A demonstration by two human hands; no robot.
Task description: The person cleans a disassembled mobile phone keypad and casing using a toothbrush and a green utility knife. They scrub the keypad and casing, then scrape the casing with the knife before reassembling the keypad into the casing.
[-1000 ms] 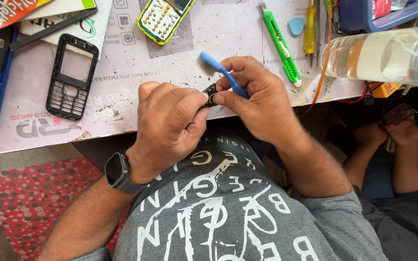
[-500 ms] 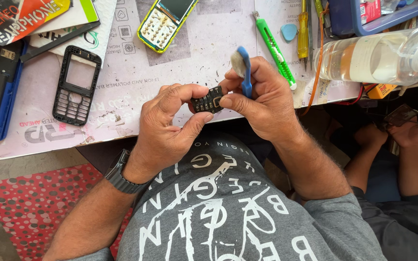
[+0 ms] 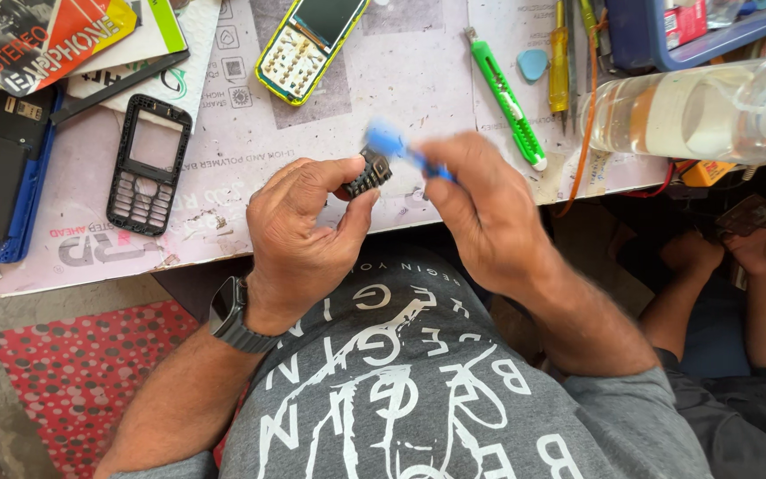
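My left hand (image 3: 303,235) pinches a small black keypad piece (image 3: 367,173) between thumb and fingers, just over the table's near edge. My right hand (image 3: 480,213) grips a blue brush-like tool (image 3: 394,146), blurred with motion, its head right beside the keypad piece. A dark watch (image 3: 234,315) sits on my left wrist. Both hands are above my lap and grey printed shirt.
On the paper-covered table (image 3: 250,151) lie a black phone front frame (image 3: 148,164), an opened yellow phone (image 3: 308,44), a green cutter (image 3: 507,98), a yellow screwdriver (image 3: 558,62), a blue pick (image 3: 532,62), and a clear bottle (image 3: 693,106). Another person's arms (image 3: 755,293) are at right.
The blue tool has swung from upright in my right hand to lying across the keypad piece, moving fast. My left hand turned the piece slightly and lifted it a little.
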